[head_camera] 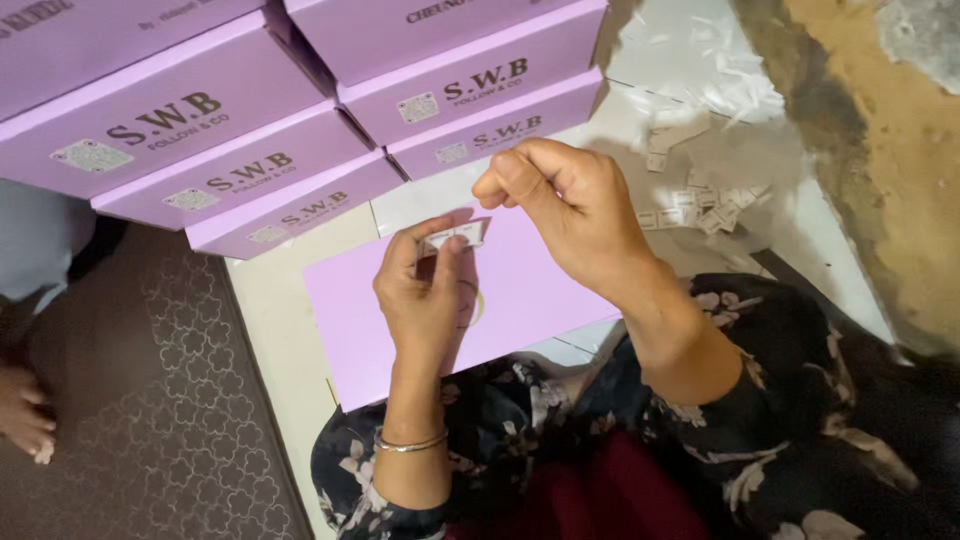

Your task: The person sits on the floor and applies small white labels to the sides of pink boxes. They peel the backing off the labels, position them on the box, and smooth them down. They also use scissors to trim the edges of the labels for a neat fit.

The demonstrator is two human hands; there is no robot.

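My left hand [425,290] pinches a small white sticker label [458,236] between thumb and fingers, over a flat lilac box lid [530,290] lying on my lap and the floor. My right hand [560,195] hovers just above and to the right, thumb and forefinger pinched together at the label's upper edge; whether it grips a peeled bit of backing is too small to tell. A thin bangle circles my left wrist.
Two stacks of lilac boxes [250,140] stand at the far left and middle. Scattered small white label scraps [700,205] lie on the pale floor at the right. A patterned brown mat [150,400] lies left, with another person's bare foot [25,415] on it.
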